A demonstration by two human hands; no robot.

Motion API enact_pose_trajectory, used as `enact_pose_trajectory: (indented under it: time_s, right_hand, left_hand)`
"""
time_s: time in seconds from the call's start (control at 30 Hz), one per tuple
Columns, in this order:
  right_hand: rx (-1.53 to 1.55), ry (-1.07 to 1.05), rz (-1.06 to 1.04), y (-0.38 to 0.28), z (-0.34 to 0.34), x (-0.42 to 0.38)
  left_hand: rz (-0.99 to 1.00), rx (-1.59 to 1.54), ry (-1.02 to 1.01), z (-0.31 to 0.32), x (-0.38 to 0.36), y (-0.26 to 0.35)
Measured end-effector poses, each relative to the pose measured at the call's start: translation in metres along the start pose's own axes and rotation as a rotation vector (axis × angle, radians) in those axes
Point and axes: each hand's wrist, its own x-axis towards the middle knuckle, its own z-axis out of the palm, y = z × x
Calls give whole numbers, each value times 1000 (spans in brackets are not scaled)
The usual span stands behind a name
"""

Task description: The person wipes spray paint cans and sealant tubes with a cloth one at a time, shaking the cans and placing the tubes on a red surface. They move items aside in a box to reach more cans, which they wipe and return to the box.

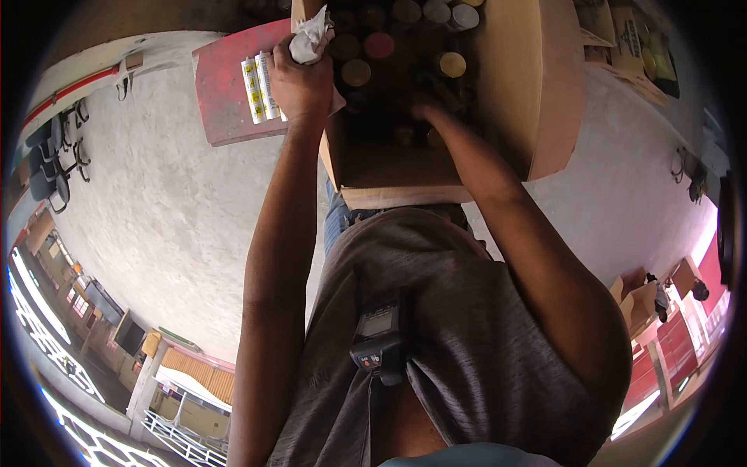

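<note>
My left hand is closed around a crumpled white rag or paper at the left rim of a large cardboard box. My right hand reaches down into the box, where shadow hides its fingers and anything they may grip. Round-topped cans or jars stand inside, among them a gold-topped one, a red-topped one and a brighter gold one. Just left of my left hand, white tubes with yellow labels lie on a red board.
The box's near flap is close to my waist. Pale concrete floor spreads on both sides. Dark chairs stand far left. More cardboard boxes are at the upper right, and another person is at the far right.
</note>
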Motion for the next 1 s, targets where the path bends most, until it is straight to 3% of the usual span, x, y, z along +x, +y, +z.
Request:
enact_pose_trajectory:
  time_s: [0.03, 0.1, 0.17, 0.23, 0.27, 0.33, 0.37, 0.43, 0.53, 0.67, 0.77, 1.0]
  right_hand:
    - [0, -1, -4, -1, -7, 5]
    - [-642, -219, -13, -8, -29, 23]
    - [-233, 204, 167, -55, -69, 24]
    - [-189, 493, 67, -88, -98, 42]
    - [-190, 498, 68, -92, -103, 55]
    - [-300, 713, -206, -101, -116, 87]
    - [-301, 718, -210, -108, -124, 101]
    - [-486, 113, 113, -124, -139, 124]
    - [-479, 153, 69, -127, -124, 141]
    - [-484, 212, -7, -106, -87, 151]
    - [-493, 240, -50, -103, -84, 151]
    - [-753, 407, -175, -95, -80, 155]
  left_hand:
    - [18, 14, 10, -1, 0, 0]
    - [-11, 16, -7, -3, -1, 4]
    - [-40, 19, -29, -4, -1, 4]
    - [-5, 30, -17, -1, -1, 1]
    - [-1, 28, -17, -2, -1, 2]
    - [-20, 57, -35, -6, -1, 8]
    - [-17, 56, -30, -7, -1, 10]
    - [-82, 32, -59, -8, -1, 13]
    - [18, -17, 24, -3, -1, 8]
    - [-89, -8, -51, -3, -2, 9]
    - [-61, -14, -37, -4, -2, 10]
    - [0, -18, -7, -3, -2, 9]
